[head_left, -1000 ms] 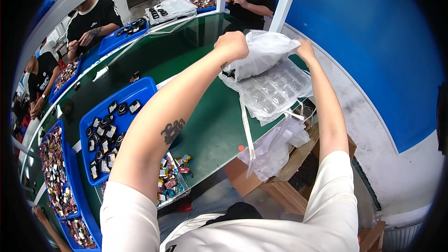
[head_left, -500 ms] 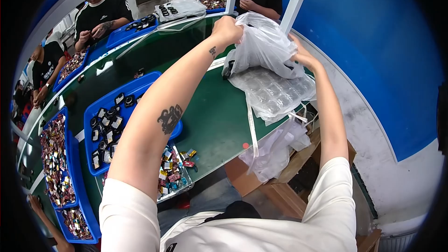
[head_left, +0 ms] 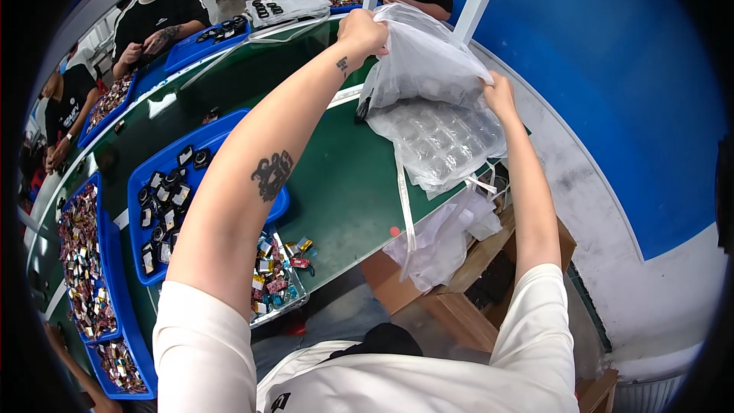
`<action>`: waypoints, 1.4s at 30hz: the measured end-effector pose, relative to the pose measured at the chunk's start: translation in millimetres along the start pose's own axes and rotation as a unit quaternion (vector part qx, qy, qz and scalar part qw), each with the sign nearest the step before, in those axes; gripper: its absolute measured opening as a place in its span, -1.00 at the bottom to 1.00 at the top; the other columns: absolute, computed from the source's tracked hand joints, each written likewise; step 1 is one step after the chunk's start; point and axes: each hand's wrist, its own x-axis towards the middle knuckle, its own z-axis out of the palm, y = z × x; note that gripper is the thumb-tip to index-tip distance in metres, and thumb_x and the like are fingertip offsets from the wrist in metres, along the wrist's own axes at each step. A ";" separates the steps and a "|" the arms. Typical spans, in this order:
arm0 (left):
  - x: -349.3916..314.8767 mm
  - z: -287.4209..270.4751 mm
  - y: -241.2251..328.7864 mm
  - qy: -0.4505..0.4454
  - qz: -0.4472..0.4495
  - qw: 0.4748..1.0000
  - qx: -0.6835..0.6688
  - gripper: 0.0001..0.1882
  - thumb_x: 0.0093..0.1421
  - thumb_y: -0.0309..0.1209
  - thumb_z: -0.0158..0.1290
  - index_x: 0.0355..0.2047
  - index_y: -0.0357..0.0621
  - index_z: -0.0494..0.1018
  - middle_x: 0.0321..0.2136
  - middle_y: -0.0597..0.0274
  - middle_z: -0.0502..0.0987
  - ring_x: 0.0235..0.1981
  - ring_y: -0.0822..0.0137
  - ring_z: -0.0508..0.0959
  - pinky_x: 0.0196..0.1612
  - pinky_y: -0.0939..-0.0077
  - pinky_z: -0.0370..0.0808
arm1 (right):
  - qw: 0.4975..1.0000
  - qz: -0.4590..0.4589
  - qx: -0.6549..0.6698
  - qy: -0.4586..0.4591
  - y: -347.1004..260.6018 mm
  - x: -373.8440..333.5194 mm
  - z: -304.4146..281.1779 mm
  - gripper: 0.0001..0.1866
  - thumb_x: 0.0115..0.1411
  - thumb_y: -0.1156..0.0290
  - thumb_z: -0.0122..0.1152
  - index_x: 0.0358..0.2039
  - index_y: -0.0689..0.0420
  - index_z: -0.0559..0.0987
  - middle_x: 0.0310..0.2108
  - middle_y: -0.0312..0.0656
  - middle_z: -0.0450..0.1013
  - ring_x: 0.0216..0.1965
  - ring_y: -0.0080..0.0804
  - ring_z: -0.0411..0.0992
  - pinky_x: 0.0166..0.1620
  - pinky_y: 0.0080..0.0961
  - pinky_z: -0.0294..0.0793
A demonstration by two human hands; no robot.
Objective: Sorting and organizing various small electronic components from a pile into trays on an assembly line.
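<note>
A translucent plastic bag (head_left: 428, 53) lies at the far right of the green table, its upper part lifted and bunched. My left hand (head_left: 363, 34) is closed on the bag's far left edge. On the right edge my right hand (head_left: 500, 96) pinches the film between thumb and fingers. Below the lifted part, a clear tray with rows of square pockets (head_left: 443, 138) shows, with plastic film around it. Something small and black (head_left: 362, 110) sits at the bag's left side. What else the bag holds is hidden.
A blue tray (head_left: 139, 183) with black device parts lies left of my left arm. Near it stand a clear bin (head_left: 294, 300) of small coloured parts and a blue bin (head_left: 112, 260) of similar parts. A cardboard box (head_left: 459, 321) is below the table edge. Co-workers sit across the table.
My right hand has risen and now shows its grip on the bag's edge. The bag is stretched wider between my hands, uncovering more of the pocketed tray. The whole view has shifted slightly.
</note>
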 end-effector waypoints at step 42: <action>-180.9 -276.0 -70.5 0.201 0.047 0.978 0.012 -0.65 0.08 -0.37 0.15 -0.13 -0.26 0.46 -0.25 0.26 0.54 -0.25 0.44 0.49 -0.15 0.55 0.38 | 0.989 -0.087 -0.088 -0.087 -148.5 49.0 116.0 -0.44 0.09 0.01 0.16 0.04 0.03 0.47 -0.05 -0.01 0.45 -0.05 -0.08 0.44 0.04 -0.26 0.40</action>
